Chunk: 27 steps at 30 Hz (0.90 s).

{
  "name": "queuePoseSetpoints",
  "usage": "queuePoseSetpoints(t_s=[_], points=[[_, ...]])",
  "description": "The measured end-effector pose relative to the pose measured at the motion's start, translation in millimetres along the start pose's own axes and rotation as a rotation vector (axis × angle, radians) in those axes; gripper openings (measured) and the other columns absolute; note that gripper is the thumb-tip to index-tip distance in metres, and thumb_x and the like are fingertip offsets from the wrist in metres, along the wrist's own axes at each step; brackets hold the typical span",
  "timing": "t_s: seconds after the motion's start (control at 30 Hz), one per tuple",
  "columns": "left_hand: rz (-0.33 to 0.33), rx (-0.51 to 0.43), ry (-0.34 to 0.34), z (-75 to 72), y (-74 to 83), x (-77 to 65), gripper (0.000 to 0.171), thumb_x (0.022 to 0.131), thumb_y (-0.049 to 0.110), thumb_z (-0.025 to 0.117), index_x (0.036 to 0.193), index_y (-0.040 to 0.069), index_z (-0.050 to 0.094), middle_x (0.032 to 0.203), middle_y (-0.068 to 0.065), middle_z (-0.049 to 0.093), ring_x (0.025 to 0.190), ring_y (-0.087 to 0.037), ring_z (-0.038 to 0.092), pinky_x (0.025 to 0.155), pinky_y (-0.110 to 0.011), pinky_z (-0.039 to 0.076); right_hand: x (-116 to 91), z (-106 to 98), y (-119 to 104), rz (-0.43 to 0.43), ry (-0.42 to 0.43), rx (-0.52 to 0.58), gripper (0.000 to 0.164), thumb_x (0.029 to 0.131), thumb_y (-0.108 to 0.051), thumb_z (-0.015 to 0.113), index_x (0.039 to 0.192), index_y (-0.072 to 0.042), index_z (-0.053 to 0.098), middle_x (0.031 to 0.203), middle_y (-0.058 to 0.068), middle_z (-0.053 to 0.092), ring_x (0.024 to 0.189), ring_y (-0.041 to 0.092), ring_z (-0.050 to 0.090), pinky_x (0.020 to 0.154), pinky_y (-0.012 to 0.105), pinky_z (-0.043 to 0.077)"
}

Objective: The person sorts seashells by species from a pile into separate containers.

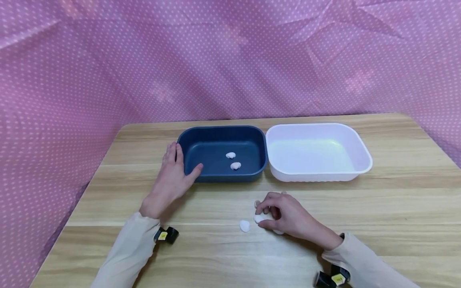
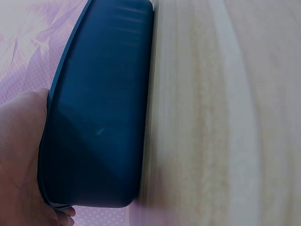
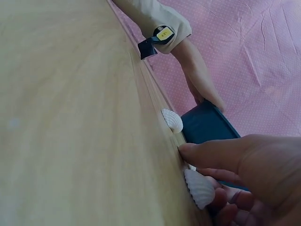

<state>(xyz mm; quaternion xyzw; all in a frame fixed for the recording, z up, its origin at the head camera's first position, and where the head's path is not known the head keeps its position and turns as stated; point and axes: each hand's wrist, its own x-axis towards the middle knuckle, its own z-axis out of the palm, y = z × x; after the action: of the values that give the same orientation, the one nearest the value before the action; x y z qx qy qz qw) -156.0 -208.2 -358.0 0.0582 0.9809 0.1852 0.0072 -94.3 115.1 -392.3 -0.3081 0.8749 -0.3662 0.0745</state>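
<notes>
My left hand [image 1: 171, 176] holds the left front corner of a dark blue basin [image 1: 223, 179], its thumb over the front rim and its fingers along the left side. Two small whitish seashells [image 1: 235, 165] lie inside that basin. Over the table, my right hand [image 1: 291, 214] has thumb and index finger around a white shell [image 1: 262, 218], mostly hidden in the right wrist view. A ribbed white fan-shaped shell [image 3: 200, 188] lies under this hand, close to the fingers. Another fan-shaped shell [image 1: 244, 226] sits just left of the thumb.
A white basin [image 1: 320, 177] stands right beside the blue one. Small shells [image 1: 257, 204] show partly behind the right hand's fingers. The wooden table [image 1: 403, 208] extends to both sides, with a pink dotted cloth [image 1: 230, 60] behind it.
</notes>
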Motion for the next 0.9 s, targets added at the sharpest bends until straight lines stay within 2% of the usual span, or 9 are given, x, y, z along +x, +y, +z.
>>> queuePoseSetpoints(t_s=[0.23,0.53,0.63,0.73,0.9], points=[[0.008,-0.002,0.012,-1.0,-0.2,-0.9,0.1,0.093,0.066,0.038,0.15,-0.008,0.001,0.158,-0.026,-0.004,0.146,-0.036,-0.007,0.117,-0.052,0.006,-0.1,-0.2,-0.3,-0.027,0.002,0.025,0.017,0.077,-0.017,0.081,0.092,-0.021,0.072,0.073,-0.012,0.052,0.062,0.001,0.047,0.07,0.028,0.037],[0.009,0.002,0.008,0.0,0.3,-0.6,0.101,0.093,0.067,0.038,0.15,-0.008,0.002,0.158,-0.026,-0.003,0.146,-0.036,-0.006,0.117,-0.052,0.007,1.4,-8.8,-6.8,-0.008,-0.021,0.226,0.019,0.079,-0.009,0.079,0.095,-0.014,0.071,0.079,-0.003,0.056,0.066,0.008,0.052,0.056,0.02,0.047],[0.005,0.01,0.005,-0.6,0.0,-1.4,0.101,0.093,0.067,0.038,0.15,-0.008,0.002,0.158,-0.026,-0.003,0.146,-0.036,-0.006,0.116,-0.052,0.008,6.4,-16.8,-14.2,-0.018,0.006,0.221,0.021,0.078,-0.007,0.079,0.096,-0.014,0.07,0.08,-0.004,0.056,0.066,0.008,0.052,0.056,0.021,0.048],[0.008,0.017,0.007,-1.2,-0.2,-2.0,0.101,0.093,0.066,0.038,0.15,-0.009,0.002,0.158,-0.026,-0.003,0.146,-0.037,-0.006,0.116,-0.053,0.008,14.4,-27.3,-22.9,-0.044,0.051,0.168,0.022,0.077,-0.007,0.08,0.096,-0.014,0.07,0.08,-0.006,0.057,0.066,0.008,0.052,0.056,0.022,0.049],[0.009,0.023,0.008,-1.0,0.6,-2.5,0.1,0.093,0.064,0.04,0.15,-0.009,0.002,0.158,-0.026,-0.003,0.146,-0.037,-0.006,0.116,-0.053,0.008,30.0,-41.5,-32.3,-0.079,0.108,0.11,0.021,0.078,-0.007,0.08,0.096,-0.01,0.07,0.08,-0.002,0.056,0.064,0.008,0.051,0.054,0.022,0.047]])
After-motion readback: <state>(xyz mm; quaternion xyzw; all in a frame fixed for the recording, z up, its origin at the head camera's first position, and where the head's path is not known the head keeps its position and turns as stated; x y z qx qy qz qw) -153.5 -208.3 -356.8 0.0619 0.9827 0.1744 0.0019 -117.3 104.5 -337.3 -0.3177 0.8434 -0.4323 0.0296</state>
